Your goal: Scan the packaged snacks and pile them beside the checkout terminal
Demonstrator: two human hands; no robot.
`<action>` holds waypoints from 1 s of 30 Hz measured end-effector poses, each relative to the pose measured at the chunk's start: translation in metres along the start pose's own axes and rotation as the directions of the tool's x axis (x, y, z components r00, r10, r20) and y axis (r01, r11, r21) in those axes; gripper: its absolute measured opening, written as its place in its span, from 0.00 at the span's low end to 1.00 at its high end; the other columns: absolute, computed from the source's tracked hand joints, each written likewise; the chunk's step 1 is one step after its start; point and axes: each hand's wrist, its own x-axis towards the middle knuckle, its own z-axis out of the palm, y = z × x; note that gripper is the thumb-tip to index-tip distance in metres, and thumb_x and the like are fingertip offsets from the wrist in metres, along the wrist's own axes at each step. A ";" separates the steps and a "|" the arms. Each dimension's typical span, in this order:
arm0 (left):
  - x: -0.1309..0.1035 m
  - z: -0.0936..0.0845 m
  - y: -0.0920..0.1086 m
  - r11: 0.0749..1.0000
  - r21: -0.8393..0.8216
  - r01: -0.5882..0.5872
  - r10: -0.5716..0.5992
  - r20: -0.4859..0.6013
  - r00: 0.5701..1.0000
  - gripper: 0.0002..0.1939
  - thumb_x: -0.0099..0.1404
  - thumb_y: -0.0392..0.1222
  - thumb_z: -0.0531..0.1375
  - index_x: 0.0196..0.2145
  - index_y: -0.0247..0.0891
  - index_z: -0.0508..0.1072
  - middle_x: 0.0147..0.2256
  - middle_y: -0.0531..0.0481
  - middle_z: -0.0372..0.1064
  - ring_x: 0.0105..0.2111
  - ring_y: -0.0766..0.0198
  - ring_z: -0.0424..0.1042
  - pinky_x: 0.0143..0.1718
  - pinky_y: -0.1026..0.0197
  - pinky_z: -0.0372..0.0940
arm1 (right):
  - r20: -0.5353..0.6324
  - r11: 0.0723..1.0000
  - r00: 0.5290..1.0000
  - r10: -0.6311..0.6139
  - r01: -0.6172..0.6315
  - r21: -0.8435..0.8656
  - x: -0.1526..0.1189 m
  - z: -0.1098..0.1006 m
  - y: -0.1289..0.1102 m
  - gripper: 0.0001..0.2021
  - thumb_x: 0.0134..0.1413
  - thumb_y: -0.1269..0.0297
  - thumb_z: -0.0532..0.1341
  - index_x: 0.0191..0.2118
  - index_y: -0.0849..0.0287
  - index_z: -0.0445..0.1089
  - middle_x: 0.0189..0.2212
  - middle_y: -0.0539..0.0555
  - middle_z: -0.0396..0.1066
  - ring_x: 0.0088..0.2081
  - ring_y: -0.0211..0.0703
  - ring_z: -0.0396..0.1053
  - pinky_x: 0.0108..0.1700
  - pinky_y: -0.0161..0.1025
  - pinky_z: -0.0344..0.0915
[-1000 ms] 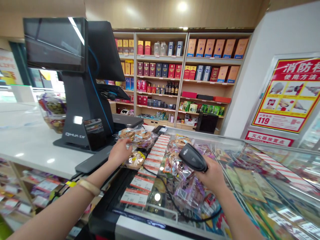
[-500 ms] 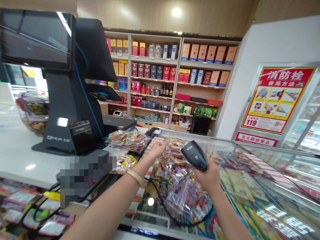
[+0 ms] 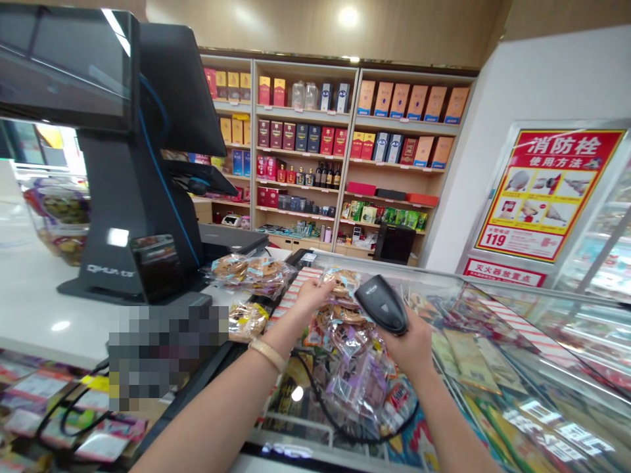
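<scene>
My left hand [image 3: 315,293], a bracelet on its wrist, has its fingers closed on the edge of a clear packet of round biscuits [image 3: 344,282]. Below that packet, more bagged biscuits [image 3: 350,336] and a purple-printed snack packet [image 3: 357,387] lie heaped on the glass counter. My right hand [image 3: 411,345] is wrapped round the handle of a black barcode scanner [image 3: 382,304]. Its head is close to the packet in my left hand, tilted to the left. A black cable [image 3: 320,401] loops over the glass below the heap.
More biscuit packets [image 3: 251,272] lie left of my left hand, beside the black till terminal [image 3: 118,217]. A blurred-out device [image 3: 167,355] sits on the white counter. Snacks show through the glass display case [image 3: 473,368]. Shelves of boxed goods [image 3: 305,138] stand behind.
The packet at my left fingers now shows pale blue print where yellow showed before. The scanner has shifted slightly left, and the view has moved a little.
</scene>
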 end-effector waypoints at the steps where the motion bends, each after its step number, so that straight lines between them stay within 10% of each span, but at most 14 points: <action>1: -0.003 -0.002 0.001 1.000 -0.018 0.013 -0.013 -0.008 1.000 0.17 0.48 0.51 0.68 0.28 0.38 0.70 0.21 0.50 0.69 0.26 0.58 0.73 0.25 0.62 0.65 | 0.005 1.000 1.000 -0.006 0.006 -0.002 0.000 0.000 0.000 0.10 0.47 0.58 0.60 0.34 0.57 0.72 0.28 0.56 0.76 0.29 0.49 0.73 0.30 0.38 0.66; 9: -0.020 -0.040 0.011 0.916 -0.402 -0.015 -0.052 -0.154 0.987 0.19 0.47 0.42 0.69 0.29 0.38 0.62 0.27 0.54 0.68 0.27 0.68 0.71 0.33 0.61 0.71 | 0.066 0.998 0.996 -0.058 0.058 -0.003 0.002 0.000 -0.004 0.10 0.49 0.58 0.59 0.35 0.57 0.72 0.27 0.55 0.75 0.28 0.48 0.73 0.30 0.38 0.66; 18: -0.036 -0.051 0.004 0.946 -0.278 -0.168 0.113 -0.202 0.973 0.21 0.46 0.47 0.69 0.31 0.39 0.61 0.26 0.59 0.62 0.26 0.71 0.67 0.31 0.62 0.71 | 0.327 0.985 0.929 -0.174 0.166 0.054 0.002 -0.004 -0.017 0.07 0.45 0.66 0.58 0.33 0.57 0.70 0.28 0.54 0.73 0.32 0.46 0.72 0.34 0.37 0.65; 30: -0.041 -0.048 0.007 0.948 -0.290 -0.133 0.091 -0.155 0.984 0.22 0.45 0.49 0.69 0.30 0.39 0.62 0.27 0.57 0.66 0.28 0.69 0.69 0.31 0.63 0.70 | 0.398 0.985 0.901 -0.172 0.163 0.057 0.002 -0.005 -0.021 0.06 0.47 0.65 0.58 0.34 0.56 0.70 0.30 0.55 0.75 0.33 0.47 0.73 0.36 0.38 0.66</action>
